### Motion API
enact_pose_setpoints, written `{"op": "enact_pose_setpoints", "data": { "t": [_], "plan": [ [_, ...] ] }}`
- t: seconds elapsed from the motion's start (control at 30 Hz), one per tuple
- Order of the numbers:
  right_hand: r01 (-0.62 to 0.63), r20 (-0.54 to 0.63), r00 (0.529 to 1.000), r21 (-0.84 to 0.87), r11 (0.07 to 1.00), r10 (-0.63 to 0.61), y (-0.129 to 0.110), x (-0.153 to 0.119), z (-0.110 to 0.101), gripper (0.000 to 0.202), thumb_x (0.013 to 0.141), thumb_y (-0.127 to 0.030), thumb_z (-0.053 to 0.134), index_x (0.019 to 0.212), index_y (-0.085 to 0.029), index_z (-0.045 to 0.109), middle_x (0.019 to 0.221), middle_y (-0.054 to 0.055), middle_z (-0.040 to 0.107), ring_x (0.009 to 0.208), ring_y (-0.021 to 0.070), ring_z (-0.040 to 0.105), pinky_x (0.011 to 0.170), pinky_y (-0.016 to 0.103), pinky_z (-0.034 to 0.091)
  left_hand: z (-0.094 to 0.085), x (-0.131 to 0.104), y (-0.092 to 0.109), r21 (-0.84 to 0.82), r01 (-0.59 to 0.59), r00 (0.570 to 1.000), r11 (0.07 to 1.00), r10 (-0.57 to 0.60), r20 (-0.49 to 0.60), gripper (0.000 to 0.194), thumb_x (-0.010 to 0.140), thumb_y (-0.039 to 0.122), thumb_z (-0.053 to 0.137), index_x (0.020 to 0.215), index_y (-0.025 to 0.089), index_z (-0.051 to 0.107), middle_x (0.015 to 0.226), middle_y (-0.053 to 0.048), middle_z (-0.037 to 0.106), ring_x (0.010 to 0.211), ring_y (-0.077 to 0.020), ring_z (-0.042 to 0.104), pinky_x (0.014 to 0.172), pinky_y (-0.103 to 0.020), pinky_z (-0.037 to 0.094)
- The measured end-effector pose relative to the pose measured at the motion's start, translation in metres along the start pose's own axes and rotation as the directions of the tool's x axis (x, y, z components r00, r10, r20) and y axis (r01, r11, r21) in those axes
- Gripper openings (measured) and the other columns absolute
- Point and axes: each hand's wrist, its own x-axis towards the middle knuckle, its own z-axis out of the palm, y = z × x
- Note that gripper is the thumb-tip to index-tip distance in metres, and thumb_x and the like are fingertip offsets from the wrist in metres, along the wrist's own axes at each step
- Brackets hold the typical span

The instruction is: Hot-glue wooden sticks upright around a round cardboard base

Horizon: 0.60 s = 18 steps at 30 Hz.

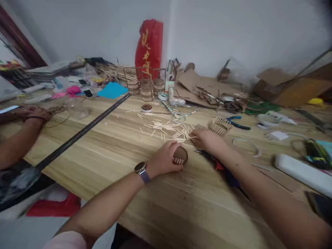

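Observation:
My left hand [166, 157], with a watch on its wrist, is wrapped round a small round brown piece [180, 155] with short pale sticks along its near side. My right hand [204, 138] reaches to the right edge of a loose pile of short wooden sticks [162, 125] on the table. Its fingers are bent together at the sticks; whether they grip one is too blurred to tell. A ring-shaped piece with upright sticks [220, 126] stands just beyond my right hand. Under my right forearm lies a dark tool with red parts [219, 165].
Small stick baskets with tall handles [146, 94] stand at the back, before a red bag [149, 46]. A small dish [146, 108], blue-handled pliers [237, 122] and a white bar [303, 174] lie around. At left, another person's hands [38, 113] rest on the table.

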Motion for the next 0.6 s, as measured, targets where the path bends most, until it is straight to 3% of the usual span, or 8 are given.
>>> {"op": "enact_pose_setpoints", "data": {
  "t": [0.13,0.27,0.33,0.43,0.6],
  "plan": [
    [-0.007,0.011,1.0,0.02,1.0,0.007,-0.01,0.013,0.01,0.021,0.092,-0.034,0.058,0.092,-0.014,0.066,0.096,0.007,0.069,0.09,0.018,0.064,0.083,0.037,0.05,0.002,0.0,0.001,-0.004,-0.007,1.0,1.0,0.007,0.0,0.081,0.066,0.03,0.081,0.137,0.016,0.045,0.143,-0.016,0.043,0.134,-0.0296,0.042,0.114,-0.043,0.037],
    [-0.024,-0.062,0.998,0.135,0.991,0.033,-0.011,0.011,0.007,0.017,0.091,-0.021,0.053,0.082,-0.014,0.065,0.089,0.012,0.07,0.085,0.0208,0.065,0.076,0.034,0.047,0.003,0.0,0.0,0.006,-0.022,1.0,1.0,0.023,-0.009,0.081,0.065,0.028,0.081,0.137,0.02,0.044,0.143,-0.015,0.042,0.135,-0.0297,0.042,0.114,-0.046,0.036],
    [-0.019,-0.12,0.992,0.231,0.973,0.048,-0.011,0.001,0.002,0.016,0.089,-0.019,0.049,0.084,-0.015,0.063,0.087,0.014,0.07,0.083,0.0224,0.064,0.071,0.032,0.045,0.003,0.0,-0.001,0.007,-0.025,1.0,1.0,0.025,-0.016,0.081,0.065,0.028,0.081,0.137,0.02,0.044,0.143,-0.015,0.042,0.135,-0.0298,0.042,0.114,-0.046,0.037],
    [0.049,-0.158,0.987,0.403,0.914,0.017,-0.016,-0.025,-0.004,0.016,0.09,-0.026,0.046,0.092,-0.019,0.06,0.082,0.006,0.071,0.072,0.0181,0.063,0.065,0.029,0.046,0.004,0.0,-0.001,-0.001,-0.027,0.999,1.0,0.027,-0.023,0.081,0.064,0.027,0.082,0.136,0.02,0.044,0.142,-0.015,0.043,0.134,-0.0304,0.043,0.113,-0.046,0.038],
    [0.157,-0.135,0.987,0.622,0.767,-0.092,-0.032,-0.069,0.01,0.016,0.089,-0.034,0.048,0.086,-0.023,0.059,0.07,-0.001,0.067,0.062,0.0144,0.06,0.058,0.025,0.046,0.005,0.001,-0.002,-0.018,-0.033,0.999,0.999,0.032,-0.024,0.081,0.063,0.026,0.082,0.134,0.016,0.046,0.14,-0.017,0.044,0.133,-0.0315,0.043,0.113,-0.047,0.037]
  ]
}}
